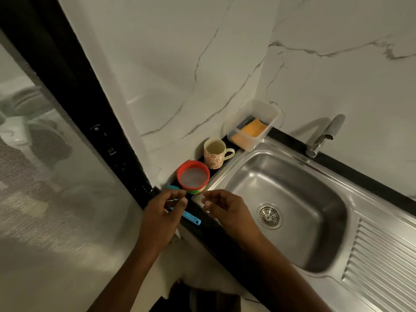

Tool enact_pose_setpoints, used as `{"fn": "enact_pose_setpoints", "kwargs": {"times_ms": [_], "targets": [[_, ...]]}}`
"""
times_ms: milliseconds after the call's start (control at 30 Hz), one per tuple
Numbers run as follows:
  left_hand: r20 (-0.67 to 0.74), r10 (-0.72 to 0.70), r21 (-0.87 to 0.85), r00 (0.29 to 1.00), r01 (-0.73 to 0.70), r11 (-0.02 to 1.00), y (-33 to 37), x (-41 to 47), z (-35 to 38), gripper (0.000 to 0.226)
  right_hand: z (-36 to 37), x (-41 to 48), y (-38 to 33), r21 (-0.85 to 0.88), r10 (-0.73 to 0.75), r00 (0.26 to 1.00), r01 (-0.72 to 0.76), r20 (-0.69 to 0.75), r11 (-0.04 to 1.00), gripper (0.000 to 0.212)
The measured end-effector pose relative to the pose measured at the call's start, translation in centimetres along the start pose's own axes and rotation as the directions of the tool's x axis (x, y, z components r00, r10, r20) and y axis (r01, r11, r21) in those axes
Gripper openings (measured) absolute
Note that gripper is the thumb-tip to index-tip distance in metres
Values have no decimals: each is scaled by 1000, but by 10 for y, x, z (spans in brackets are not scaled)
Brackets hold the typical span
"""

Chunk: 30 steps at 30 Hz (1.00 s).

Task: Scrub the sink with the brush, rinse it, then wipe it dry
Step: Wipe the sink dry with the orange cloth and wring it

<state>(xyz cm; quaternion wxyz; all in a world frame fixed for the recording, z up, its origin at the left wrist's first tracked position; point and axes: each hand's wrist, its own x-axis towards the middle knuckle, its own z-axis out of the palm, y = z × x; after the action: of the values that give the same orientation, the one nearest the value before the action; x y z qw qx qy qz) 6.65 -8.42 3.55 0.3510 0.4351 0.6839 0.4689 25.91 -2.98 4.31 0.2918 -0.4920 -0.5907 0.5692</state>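
Observation:
A blue brush (191, 218) lies along the black counter strip left of the steel sink (292, 174). Its handle end pokes out below my left hand (164, 212) and a blue tip shows above the fingers. My left hand's fingers are curled over the brush's middle and grip it. Beside it, my right hand (227, 210) hovers over the sink's near-left corner with loosely curled fingers and holds nothing. The basin looks dry, with a round drain strainer (269, 216) in its floor. An orange cloth or sponge (249, 130) lies in a clear plastic box (273, 113) at the sink's back corner.
A red-rimmed round container (193, 176) and a floral mug (215, 154) stand on the counter strip just beyond my hands. The tap (324, 136) rises behind the sink, shut off. A ribbed drainboard (382, 266) extends right. Marble wall behind, a dark window frame (74, 86) to the left.

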Motion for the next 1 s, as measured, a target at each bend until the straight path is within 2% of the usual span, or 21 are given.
{"fn": "enact_pose_setpoints", "kwargs": {"times_ms": [133,233,300,433,633,800,900,1000], "targets": [[-18,-39,44,999,40,998,-23,1,-24,14,33,19,19,-347,9,1000,-5,10,938,30],[-15,-70,91,997,71,993,-37,10,-43,14,57,39,35,-620,7,996,48,86,783,46],[-14,-79,99,997,80,992,-41,16,-51,14,67,50,41,-733,12,992,83,124,675,49],[-4,-71,98,997,71,993,-42,27,-62,14,83,63,44,-824,15,989,114,146,556,41],[16,-71,91,997,69,993,-40,37,-66,15,89,68,57,-870,5,980,174,198,462,32],[24,-58,71,998,56,996,-34,43,-64,15,88,63,55,-841,-100,978,210,185,499,33],[43,-42,45,998,40,998,-28,47,-60,14,81,53,46,-767,-175,973,225,148,601,25],[63,-8,48,998,5,999,-22,50,-53,15,72,47,34,-633,-202,977,200,70,748,20]]}}
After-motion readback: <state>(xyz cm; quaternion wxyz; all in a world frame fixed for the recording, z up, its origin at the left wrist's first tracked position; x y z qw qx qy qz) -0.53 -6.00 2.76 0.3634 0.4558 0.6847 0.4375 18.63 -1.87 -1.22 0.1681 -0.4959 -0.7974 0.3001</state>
